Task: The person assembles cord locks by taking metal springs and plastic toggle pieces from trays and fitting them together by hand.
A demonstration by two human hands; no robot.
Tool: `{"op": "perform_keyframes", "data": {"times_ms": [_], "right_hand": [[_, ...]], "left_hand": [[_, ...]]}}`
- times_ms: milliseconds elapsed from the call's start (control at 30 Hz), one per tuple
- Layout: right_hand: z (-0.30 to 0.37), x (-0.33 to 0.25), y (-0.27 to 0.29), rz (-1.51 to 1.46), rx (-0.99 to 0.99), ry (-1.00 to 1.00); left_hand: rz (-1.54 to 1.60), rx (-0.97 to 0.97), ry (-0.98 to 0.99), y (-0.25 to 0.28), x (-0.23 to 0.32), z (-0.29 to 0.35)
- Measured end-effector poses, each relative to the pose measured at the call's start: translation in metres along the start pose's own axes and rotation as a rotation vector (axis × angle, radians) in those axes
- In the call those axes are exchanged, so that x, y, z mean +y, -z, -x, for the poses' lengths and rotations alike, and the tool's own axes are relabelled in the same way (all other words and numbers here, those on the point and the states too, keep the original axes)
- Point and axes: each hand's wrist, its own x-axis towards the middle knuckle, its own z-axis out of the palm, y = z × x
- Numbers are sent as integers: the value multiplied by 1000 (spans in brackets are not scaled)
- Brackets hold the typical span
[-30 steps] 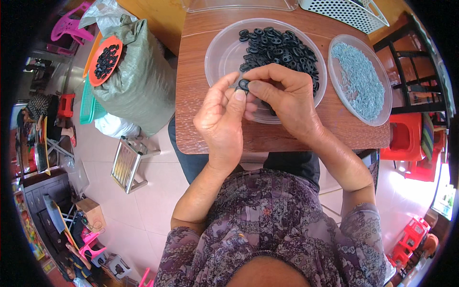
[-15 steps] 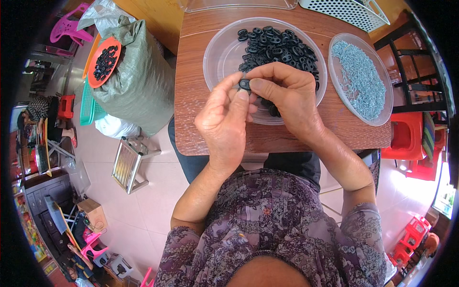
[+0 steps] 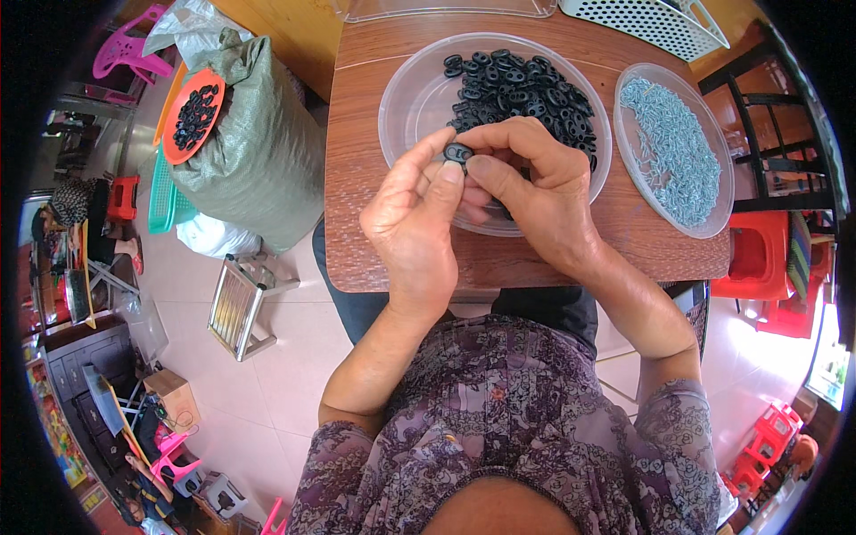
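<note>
Over the near part of a round clear plastic tub (image 3: 389, 120), a small black oval piece with two openings (image 3: 458, 152) is held up. My left hand (image 3: 415, 209) pinches it between thumb and fingertips. From the other side, my right hand (image 3: 538, 183) closes in, its index fingertip at the piece's upper edge and its thumb beside the right end. Whether the right fingers also hold something smaller is hidden. Below and beyond my hands, a heap of like black oval pieces (image 3: 517, 89) fills the middle and right of the tub.
On the wooden table (image 3: 357, 259), a clear round tray (image 3: 622, 160) of small bluish metallic pins or screws (image 3: 673, 147) stands at right. A white perforated basket (image 3: 642, 27) is at the far edge. Left stand a stuffed sack (image 3: 259, 152), an orange plate (image 3: 214, 85) of black pieces and a metal stool (image 3: 241, 308).
The black piece has turned slightly so its face shows more. My right thumb has slid off its face to the right end, and my left hand has shifted a little left.
</note>
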Motion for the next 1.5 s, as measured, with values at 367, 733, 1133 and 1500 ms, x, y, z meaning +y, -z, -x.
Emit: {"op": "perform_keyframes", "data": {"times_ms": [367, 733, 1133, 1500], "right_hand": [[-1, -3, 3, 144, -38, 172], [2, -2, 8, 134, -5, 206], [3, -5, 5, 106, 37, 207], [6, -6, -2, 164, 123, 352]], "left_hand": [[19, 15, 27, -2, 3, 1], [38, -41, 98, 1, 12, 0], [-5, -41, -46, -1, 6, 1], [-79, 21, -196, -5, -1, 8]]}}
